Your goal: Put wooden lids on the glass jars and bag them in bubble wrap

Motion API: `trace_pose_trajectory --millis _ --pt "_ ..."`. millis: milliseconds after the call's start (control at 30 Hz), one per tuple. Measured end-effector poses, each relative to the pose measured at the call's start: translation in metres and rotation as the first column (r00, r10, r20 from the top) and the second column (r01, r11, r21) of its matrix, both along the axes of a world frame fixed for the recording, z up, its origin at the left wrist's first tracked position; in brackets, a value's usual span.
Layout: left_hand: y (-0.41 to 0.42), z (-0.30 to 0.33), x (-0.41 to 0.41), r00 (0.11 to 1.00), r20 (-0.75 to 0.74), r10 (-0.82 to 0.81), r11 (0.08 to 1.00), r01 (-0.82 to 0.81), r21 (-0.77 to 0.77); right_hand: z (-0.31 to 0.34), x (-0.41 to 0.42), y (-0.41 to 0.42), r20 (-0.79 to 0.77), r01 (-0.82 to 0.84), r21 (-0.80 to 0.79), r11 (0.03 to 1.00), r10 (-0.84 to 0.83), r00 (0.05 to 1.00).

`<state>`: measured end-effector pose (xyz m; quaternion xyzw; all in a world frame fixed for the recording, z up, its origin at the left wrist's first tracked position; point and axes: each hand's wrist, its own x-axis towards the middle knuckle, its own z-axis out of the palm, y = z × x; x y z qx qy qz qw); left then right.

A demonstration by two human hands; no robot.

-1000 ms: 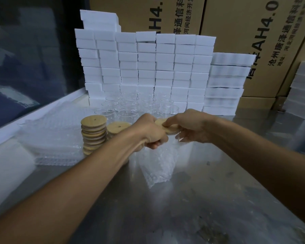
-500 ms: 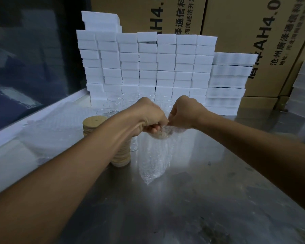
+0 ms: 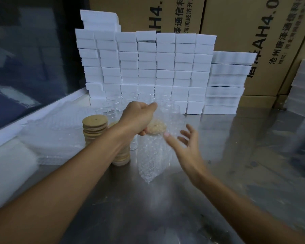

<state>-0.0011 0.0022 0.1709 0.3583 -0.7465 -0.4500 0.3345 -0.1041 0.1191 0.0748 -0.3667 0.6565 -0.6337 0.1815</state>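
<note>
Bagging step: left hand [image 3: 139, 118] gripping clear bubble wrap bag [image 3: 155, 152] with lidded glass jar [image 3: 154, 127] inside, mid steel tabletop [image 3: 218, 173]; right hand [image 3: 185, 143] open, empty. Probably needs setting aside, then grabbing another jar

White foam blocks [image 3: 148, 67] stacked before cardboard boxes [image 3: 245, 23] on steel table [image 3: 236, 155].

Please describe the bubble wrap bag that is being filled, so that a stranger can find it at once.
On the steel table, before the white box wall, the left hand grips one bubble wrap bag. Unlike the flat pile, it hangs upright with a wooden lid inside.
</note>
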Motion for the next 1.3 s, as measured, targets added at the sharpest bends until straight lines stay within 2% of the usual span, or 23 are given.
trace_pose_trajectory --millis 67,167,233,333,467,567,667,767,933,1000,1133,1233,1300 --pt "0.001 -0.002 -0.001 1.0 0.017 0.022 0.996 -0.021 -0.089 -0.013 0.013 -0.002 -0.037 -0.035 0.068 0.997 0.038 0.999" --pt "0.001 -0.003 -0.003 1.0 0.018 0.007 0.993 -0.005 -0.114 -0.015 0.023 -0.013 -0.118 0.053 0.088 0.995 -0.043 0.992" --pt "-0.001 -0.004 -0.002 1.0 0.007 0.017 0.994 -0.016 -0.112 -0.005 0.021 -0.019 -0.089 0.107 0.047 0.993 -0.102 0.991" --pt "-0.004 -0.007 -0.001 0.998 -0.008 0.062 0.991 -0.063 -0.122 0.013 0.004 -0.024 -0.009 0.068 0.009 0.998 -0.068 0.998" --pt "-0.004 -0.007 -0.002 0.993 -0.117 0.031 1.0 -0.03 0.005 0.029 -0.027 -0.023 0.053 0.018 0.067 0.998 -0.022 0.998" --pt "0.003 -0.006 -0.001 0.986 -0.169 -0.017 0.997 0.03 0.075 0.03 -0.041 -0.022 0.006 0.034 0.104 0.994 -0.035 0.999" --pt "0.003 -0.011 0.003 0.993 -0.113 -0.035 0.999 0.031 -0.036 0.027 -0.048 -0.02 0.043 0.054 0.035 0.998 -0.055 0.998" --pt "-0.002 -0.018 0.006 1.0 0.018 -0.016 0.986 0.019 -0.165 0.027 -0.048 -0.021 -0.038 0.077 -0.016 0.997 -0.077 0.996" --pt "-0.01 -0.021 0.0 0.998 -0.023 -0.058 0.998 0.057 -0.017 0.039 -0.05 -0.025 -0.119 0.023 -0.028 0.999 -0.026 0.993" --pt "-0.013 -0.02 0.0 0.999 -0.03 -0.03 0.998 0.029 -0.051 0.041 -0.051 -0.024 -0.117 0.008 -0.046 0.999 -0.013 0.993" --pt "-0.015 -0.026 -0.003 0.999 -0.036 0.038 0.991 -0.043 -0.13 0.03 -0.05 -0.017 0.002 0.032 -0.087 0.996 -0.032 0.999" --pt "-0.013 -0.033 -0.006 0.997 -0.028 0.077 0.981 -0.081 -0.175 0.014 -0.048 -0.013 0.068 -0.1 0.028 0.995 0.098 0.993" --pt "-0.011 -0.036 -0.009 0.997 -0.002 0.082 0.978 -0.08 -0.193 0.0 -0.046 -0.013 0.017 -0.208 0.174 0.962 0.208 0.978"
